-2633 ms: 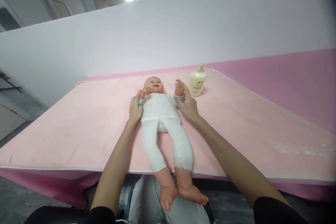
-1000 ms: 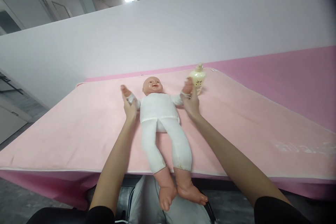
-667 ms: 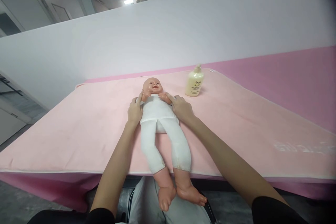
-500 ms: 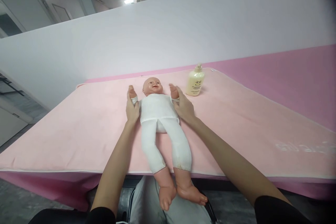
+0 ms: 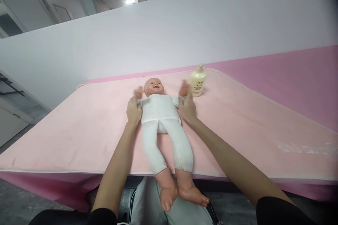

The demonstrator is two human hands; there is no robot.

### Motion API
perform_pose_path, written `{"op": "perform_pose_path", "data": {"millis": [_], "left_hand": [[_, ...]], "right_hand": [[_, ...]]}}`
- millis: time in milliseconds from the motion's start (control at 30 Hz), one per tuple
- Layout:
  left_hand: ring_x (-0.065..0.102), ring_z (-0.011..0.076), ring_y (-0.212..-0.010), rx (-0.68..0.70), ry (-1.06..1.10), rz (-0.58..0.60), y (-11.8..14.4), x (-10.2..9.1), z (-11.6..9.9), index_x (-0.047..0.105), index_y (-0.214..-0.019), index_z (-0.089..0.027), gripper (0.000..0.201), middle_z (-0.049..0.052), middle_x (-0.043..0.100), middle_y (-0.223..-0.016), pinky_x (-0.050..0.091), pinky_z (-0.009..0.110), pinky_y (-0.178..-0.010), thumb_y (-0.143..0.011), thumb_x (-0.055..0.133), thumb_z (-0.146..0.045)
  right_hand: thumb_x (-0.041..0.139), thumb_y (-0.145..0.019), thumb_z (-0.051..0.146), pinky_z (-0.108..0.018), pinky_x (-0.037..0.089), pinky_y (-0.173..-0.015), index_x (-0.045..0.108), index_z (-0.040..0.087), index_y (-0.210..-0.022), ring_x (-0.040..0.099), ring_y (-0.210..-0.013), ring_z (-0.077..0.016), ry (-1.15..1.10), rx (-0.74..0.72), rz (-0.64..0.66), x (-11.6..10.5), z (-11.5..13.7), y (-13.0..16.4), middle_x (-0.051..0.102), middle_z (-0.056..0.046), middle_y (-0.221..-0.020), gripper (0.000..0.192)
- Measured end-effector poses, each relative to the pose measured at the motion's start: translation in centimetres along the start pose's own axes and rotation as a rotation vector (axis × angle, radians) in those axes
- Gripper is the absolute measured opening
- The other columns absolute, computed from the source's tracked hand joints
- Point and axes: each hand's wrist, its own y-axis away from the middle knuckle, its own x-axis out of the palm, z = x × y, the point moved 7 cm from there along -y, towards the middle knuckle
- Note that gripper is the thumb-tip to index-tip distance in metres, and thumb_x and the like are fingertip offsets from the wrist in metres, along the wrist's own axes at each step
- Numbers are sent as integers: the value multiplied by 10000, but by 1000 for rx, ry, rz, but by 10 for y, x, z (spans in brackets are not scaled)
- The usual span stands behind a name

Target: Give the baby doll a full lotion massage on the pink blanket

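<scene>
a pale pink blanket [image 5: 237,133], spread over deeper pink cloth [image 5: 60,184], bears a doll [image 5: 160,109] lying face-up and a standing bottle [image 5: 198,83].

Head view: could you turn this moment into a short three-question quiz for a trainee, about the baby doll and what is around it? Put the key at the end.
1. Which item stands on the pink towel near the right grip?
A) a drinking cup
B) a pump bottle
C) a hairbrush

2. True or false: the feet of the baby doll reach past the towel's near edge.

3. Which part of the doll do the left grip and the right grip each hold?

Key:
1. B
2. True
3. One of its arms each
</scene>
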Motion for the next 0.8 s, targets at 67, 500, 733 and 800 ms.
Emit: {"op": "perform_pose_path", "data": {"millis": [67, 500, 733, 800], "left_hand": [[472, 268, -1211, 141, -186, 158, 2, 14, -13, 428, -1402, -309, 572, 91, 514, -1318, 391, 413, -1022, -860, 398, -129], [525, 264, -1214, -371, 194, -194, 1, -9, 40, 1, -1517, -204, 756, 140, 508, -1352, 409, 417, -1016, -903, 432, -302], [569, 255, -1157, -327, 195, -209, 1, -14, 42, 18, -1517, -287, 750, 116, 511, -1353, 423, 435, -1001, -900, 444, -254], [563, 275, -1154, -103, 71, -37, -1, -5, 17, 248, -1479, -353, 647, 85, 519, -1338, 432, 447, -985, -884, 447, -197]], "right_hand": [[336, -894, 237, -378, 491, -810, 318, 267, -1446, 504, -1071, -266, 245, -202, 221, 14, 17, 5, 536, -124, -1179, 553], [433, -818, 299, -430, 471, -939, 130, 193, -1449, 517, -1168, -228, -411, 311, -170, 1, -36, -5, 441, -142, -1367, 707], [418, -824, 251, -420, 442, -987, 135, 203, -1484, 473, -1220, -235, -263, 154, -173, -8, -22, -7, 433, -123, -1377, 719], [390, -834, 205, -416, 465, -936, 296, 255, -1453, 497, -1154, -245, -46, -64, 68, 2, 6, -2, 517, -97, -1273, 628]]}}
